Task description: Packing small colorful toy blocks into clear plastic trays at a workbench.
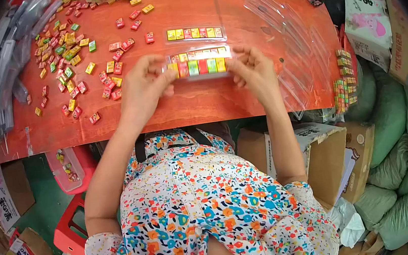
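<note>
Between my two hands is a clear plastic case [206,76] with a row of small yellow, red and green boxes [202,67] along its near side. More boxes show in a second row behind these. My left hand [146,82] grips the left end of the case, thumb at its near corner. At the right end, my right hand [256,70] closes on it in the same way. The case is held at or just above the red table; I cannot tell which. Just beyond it lies another clear case [170,42] filled with small yellow and red boxes.
Loose small boxes [71,52] are scattered over the table's left side. Stacked clear plastic cases [5,65] stand at the far left, more clear strips [271,9] at the right. Filled rows [343,80] sit at the right edge. Cardboard boxes [325,138] and a red stool [67,233] flank me.
</note>
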Demonstrator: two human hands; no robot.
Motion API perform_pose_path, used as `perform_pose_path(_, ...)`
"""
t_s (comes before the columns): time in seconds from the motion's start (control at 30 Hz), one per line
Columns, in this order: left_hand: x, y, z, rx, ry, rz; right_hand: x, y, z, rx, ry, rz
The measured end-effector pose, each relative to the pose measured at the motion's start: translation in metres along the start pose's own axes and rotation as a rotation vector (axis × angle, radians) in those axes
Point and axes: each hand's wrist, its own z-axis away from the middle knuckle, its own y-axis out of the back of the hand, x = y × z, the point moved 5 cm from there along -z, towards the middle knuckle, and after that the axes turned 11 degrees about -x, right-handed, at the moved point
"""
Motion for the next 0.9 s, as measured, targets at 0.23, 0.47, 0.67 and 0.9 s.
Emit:
perform_pose_path(0.23,0.003,-0.007,-0.024,0.029,-0.091,-0.580,0.007,0.009,-0.028,0.076,0.055,0.466)
perform_pose_path(0.47,-0.007,0.000,-0.022,0.012,0.012,-0.185,0.007,-0.004,-0.021,0.011,-0.048,0.162)
perform_pose_path(0.67,0.022,0.006,-0.063,0.003,-0.154,-0.181,-0.025,0.014,-0.042,0.086,0.039,0.059)
perform_pose_path(0.9,0.045,-0.010,-0.088,0.140,-0.657,-1.204,0.008,0.007,-0.088,0.150,0.057,0.243)
